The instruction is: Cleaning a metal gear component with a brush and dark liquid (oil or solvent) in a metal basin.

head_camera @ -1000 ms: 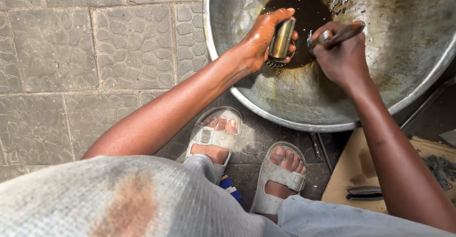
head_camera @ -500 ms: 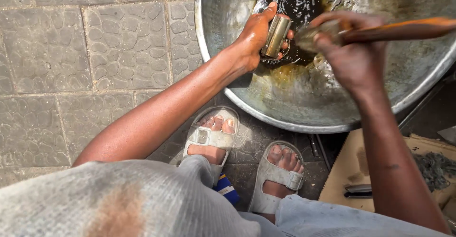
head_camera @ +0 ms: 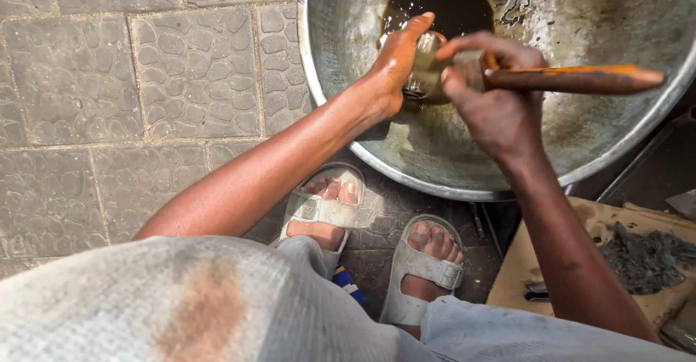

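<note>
My left hand (head_camera: 395, 64) grips a small metal cylinder (head_camera: 424, 72) over a wide metal basin (head_camera: 333, 79). A pool of dark oily liquid (head_camera: 442, 6) lies at the basin's far side. My right hand (head_camera: 493, 101) holds a brush with an orange wooden handle (head_camera: 580, 79), its head pressed against the cylinder. The brush's bristles are hidden behind my fingers. Both hands look wet and oily.
Grey patterned paving stones (head_camera: 145, 93) cover the ground to the left. My feet in pale sandals (head_camera: 326, 210) rest under the basin's rim. A cardboard sheet (head_camera: 544, 260) at lower right carries a dark greasy rag (head_camera: 645, 260) and a small dark tool.
The brush handle has swung from pointing up-right to lying level toward the right. Both hands stay together over the basin with the cylinder between them.
</note>
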